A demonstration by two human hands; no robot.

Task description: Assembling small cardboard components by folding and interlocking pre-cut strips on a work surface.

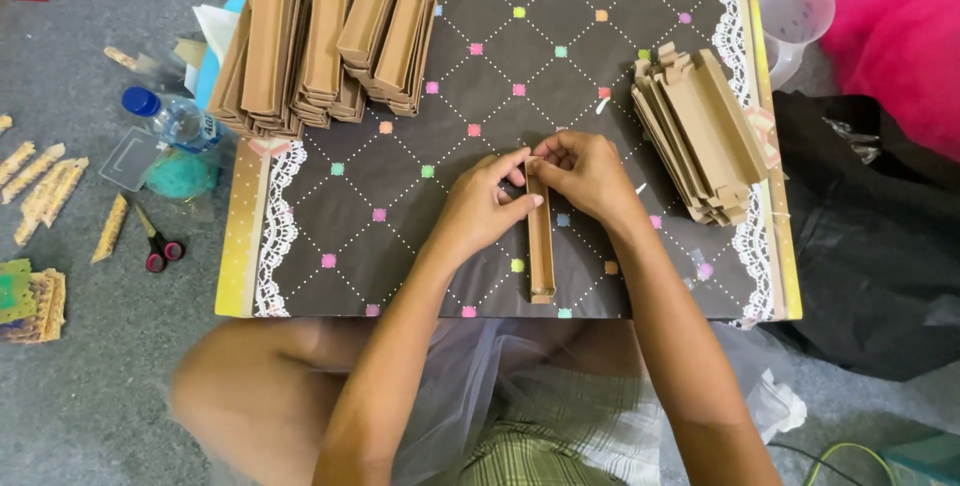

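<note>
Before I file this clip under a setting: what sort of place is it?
Likely a home craft spot on the floor: a low patterned board on grey carpet, stacks of folded cardboard pieces, and scissors nearby.

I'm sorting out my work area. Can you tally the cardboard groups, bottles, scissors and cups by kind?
Long brown cardboard piece held in both hands: 1
Stacks of folded cardboard pieces, top left: 1 group
Stack of flat cardboard pieces, right: 1
Water bottle: 1
Scissors: 1
Clear plastic cup: 1
Total: 6

Blue-capped clear bottle [178,118], table's left.
</note>
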